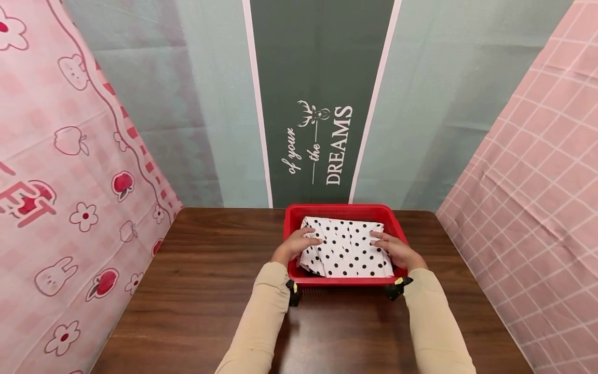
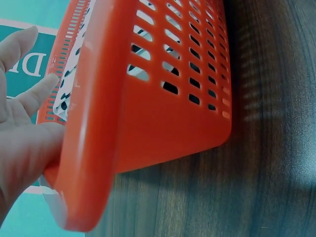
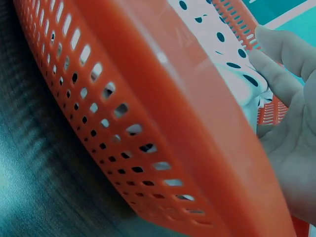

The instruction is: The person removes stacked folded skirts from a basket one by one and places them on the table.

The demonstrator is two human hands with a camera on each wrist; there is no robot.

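A folded white cloth with black dots (image 1: 348,249) lies in a red plastic basket (image 1: 345,281) at the back of the table. Over the basket's left end, my left hand (image 1: 295,245) has its thumb and fingers spread, with fingertips at the cloth's left edge. My right hand (image 1: 397,250) mirrors it at the right end, its fingers extended over the cloth's right edge. The left wrist view shows straight fingers just inside the basket's rim (image 2: 96,113). In the right wrist view, a fingertip meets the dotted cloth (image 3: 222,44) near its corner. The cloth's underside is hidden.
The basket stands on a brown wood-grain table (image 1: 210,291), close to its far edge. Behind hangs a green curtain with lettering (image 1: 322,78). Pink printed cloth (image 1: 84,171) walls the left side, and pink checked cloth (image 1: 542,197) the right.
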